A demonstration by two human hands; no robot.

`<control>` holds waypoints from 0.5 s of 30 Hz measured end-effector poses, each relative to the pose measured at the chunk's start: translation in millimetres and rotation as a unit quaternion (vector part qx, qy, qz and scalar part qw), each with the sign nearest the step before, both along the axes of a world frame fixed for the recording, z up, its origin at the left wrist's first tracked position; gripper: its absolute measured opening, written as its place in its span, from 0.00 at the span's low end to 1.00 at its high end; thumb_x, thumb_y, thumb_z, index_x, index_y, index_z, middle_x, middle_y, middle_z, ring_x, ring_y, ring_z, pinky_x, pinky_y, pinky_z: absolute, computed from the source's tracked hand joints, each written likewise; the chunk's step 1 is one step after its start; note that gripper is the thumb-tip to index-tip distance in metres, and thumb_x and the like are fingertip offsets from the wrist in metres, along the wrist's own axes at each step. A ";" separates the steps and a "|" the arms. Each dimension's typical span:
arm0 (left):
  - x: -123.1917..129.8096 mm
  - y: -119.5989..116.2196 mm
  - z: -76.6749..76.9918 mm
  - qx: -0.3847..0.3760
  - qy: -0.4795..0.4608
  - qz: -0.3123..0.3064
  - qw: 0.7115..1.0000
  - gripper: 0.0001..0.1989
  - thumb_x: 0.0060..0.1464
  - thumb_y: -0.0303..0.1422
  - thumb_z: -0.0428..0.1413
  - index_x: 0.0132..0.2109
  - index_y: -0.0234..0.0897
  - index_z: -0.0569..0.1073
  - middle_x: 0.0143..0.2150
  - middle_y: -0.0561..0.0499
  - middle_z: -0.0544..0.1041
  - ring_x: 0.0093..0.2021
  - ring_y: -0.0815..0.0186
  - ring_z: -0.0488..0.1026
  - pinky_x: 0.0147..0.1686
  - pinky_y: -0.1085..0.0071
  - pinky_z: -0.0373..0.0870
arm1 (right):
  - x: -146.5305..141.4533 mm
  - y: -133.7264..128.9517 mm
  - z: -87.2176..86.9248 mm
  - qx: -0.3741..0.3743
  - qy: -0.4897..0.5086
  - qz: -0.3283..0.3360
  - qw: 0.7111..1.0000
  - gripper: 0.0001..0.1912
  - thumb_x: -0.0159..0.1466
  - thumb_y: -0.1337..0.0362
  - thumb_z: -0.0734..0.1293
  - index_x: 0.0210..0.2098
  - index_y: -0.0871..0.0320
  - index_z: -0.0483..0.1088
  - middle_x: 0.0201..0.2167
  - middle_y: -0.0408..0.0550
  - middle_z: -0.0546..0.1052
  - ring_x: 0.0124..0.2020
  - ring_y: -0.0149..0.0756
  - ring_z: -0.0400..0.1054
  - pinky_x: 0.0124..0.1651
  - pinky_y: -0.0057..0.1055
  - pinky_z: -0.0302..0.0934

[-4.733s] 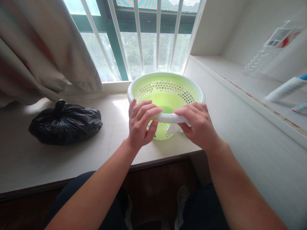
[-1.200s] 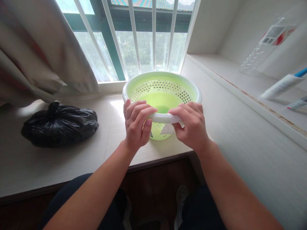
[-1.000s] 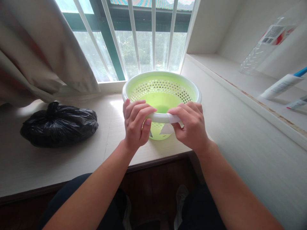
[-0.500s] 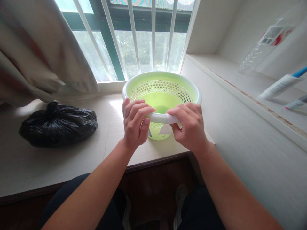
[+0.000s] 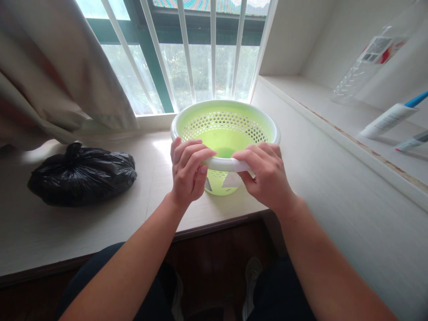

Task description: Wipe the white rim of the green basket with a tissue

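Note:
A light green plastic basket [image 5: 220, 141] with a perforated wall and a pale rim stands upright on the white sill [image 5: 133, 223] in front of the window. My left hand [image 5: 189, 167] grips the near rim on its left side, fingers over the top and thumb below. On the right of the same rim, my right hand [image 5: 262, 174] is closed with the thumb underneath. A white label strip [image 5: 241, 166] wraps the rim beside the right fingers. Below the rim, a pale flap hangs against the basket's front.
To the left lies a knotted black plastic bag [image 5: 83, 176] near a curtain [image 5: 67, 76]. White bars [image 5: 213, 53] cross the window. On the right shelf are a clear bottle [image 5: 361, 71], a white tube [image 5: 384, 120] and a smaller tube [image 5: 413, 141].
My right thumb and wrist have shifted very slightly. Both hands keep their hold on the rim, and the basket stays in place.

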State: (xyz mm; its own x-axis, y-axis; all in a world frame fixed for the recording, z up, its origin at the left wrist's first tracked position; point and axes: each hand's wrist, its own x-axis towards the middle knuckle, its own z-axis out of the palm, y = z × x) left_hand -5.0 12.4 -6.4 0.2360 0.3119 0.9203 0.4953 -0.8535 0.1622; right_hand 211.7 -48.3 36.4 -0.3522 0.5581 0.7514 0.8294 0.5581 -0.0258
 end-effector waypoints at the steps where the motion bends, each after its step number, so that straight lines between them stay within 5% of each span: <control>1: -0.3 0.2 -0.1 -0.001 0.001 0.000 1.000 0.17 0.70 0.35 0.43 0.55 0.46 0.73 0.50 0.50 0.79 0.62 0.62 0.71 0.76 0.50 0.55 | 0.5 0.0 0.4 -0.004 0.000 0.001 1.000 0.07 0.69 0.67 0.67 0.46 0.53 0.71 0.37 0.42 0.78 0.41 0.39 0.66 0.52 0.38 0.55; 15: -0.2 -0.1 1.2 0.002 0.006 -0.006 1.000 0.17 0.70 0.35 0.43 0.56 0.46 0.73 0.51 0.51 0.79 0.62 0.63 0.71 0.77 0.53 0.53 | 7.9 2.2 2.6 -0.004 0.001 0.024 1.000 0.07 0.69 0.68 0.67 0.46 0.53 0.71 0.36 0.41 0.78 0.40 0.37 0.66 0.51 0.37 0.56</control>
